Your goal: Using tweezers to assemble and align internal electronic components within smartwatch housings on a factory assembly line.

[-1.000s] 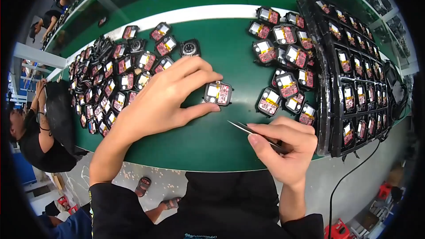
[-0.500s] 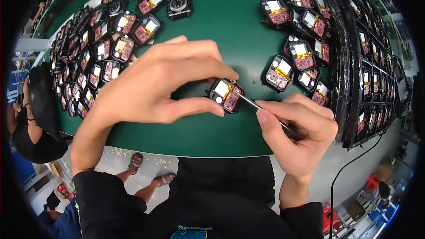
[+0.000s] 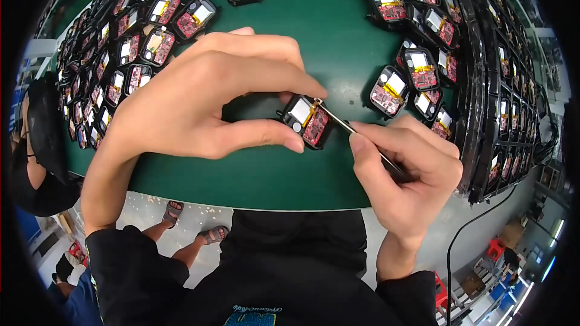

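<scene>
Near the front edge of the green table (image 3: 290, 169), a small open black module (image 3: 306, 120) with a red circuit board and yellow strip lies face up, inner side exposed for the tool. The left hand (image 3: 205, 93) arches over it, thumb and forefinger closed on its near and far corners, which pins it flat against the mat. The right hand (image 3: 405, 166) is curled tight around thin metal tweezers (image 3: 356, 133), gripped low like a pen for fine control, the tip touching the module's right side by the yellow strip. Toward the table's left edge, rows of like modules (image 3: 130, 42) crowd together; toward the right edge more modules (image 3: 411, 69) lie beside stacked black trays (image 3: 501, 102).
</scene>
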A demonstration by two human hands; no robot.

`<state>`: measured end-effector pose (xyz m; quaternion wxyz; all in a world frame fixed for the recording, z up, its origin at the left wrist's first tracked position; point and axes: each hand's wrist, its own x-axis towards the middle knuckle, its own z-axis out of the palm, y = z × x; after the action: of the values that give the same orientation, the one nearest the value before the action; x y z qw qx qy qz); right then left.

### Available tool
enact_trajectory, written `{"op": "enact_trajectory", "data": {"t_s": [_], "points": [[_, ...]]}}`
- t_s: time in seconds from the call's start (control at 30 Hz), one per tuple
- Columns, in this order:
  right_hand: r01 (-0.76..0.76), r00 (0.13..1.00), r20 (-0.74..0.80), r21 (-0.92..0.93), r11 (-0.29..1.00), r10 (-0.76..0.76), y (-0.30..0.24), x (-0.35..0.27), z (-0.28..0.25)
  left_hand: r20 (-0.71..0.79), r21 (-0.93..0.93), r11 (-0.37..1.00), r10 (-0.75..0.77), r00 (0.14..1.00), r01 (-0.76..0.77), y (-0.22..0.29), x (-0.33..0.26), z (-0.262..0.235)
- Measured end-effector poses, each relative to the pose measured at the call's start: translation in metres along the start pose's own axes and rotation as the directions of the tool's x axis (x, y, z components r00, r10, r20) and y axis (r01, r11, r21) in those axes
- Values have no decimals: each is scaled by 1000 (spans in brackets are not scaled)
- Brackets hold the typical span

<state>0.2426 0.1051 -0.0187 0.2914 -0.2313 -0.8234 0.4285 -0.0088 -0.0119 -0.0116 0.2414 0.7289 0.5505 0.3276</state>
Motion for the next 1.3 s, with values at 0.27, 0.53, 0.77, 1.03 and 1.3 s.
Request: {"op": "enact_trajectory", "data": {"t_s": [0.27,0.53,0.77,1.03,1.3], "points": [[54,998,-29,-43,998,-55,-1,0,0,-28,18,998,-56,998,57,5,5,0],[163,983,-46,-188,968,-175,-1,-5,5,-35,37,998,-49,998,51,5,5,-1],[186,979,-53,-141,972,-195,2,-2,9,-11,5,999,-41,999,41,3,4,-5],[163,984,-43,-186,969,-174,-3,-5,7,4,-17,998,-60,998,61,3,5,-6],[147,988,-22,-119,982,-151,-3,-1,4,17,-55,998,-40,999,41,-3,2,-8]]}}
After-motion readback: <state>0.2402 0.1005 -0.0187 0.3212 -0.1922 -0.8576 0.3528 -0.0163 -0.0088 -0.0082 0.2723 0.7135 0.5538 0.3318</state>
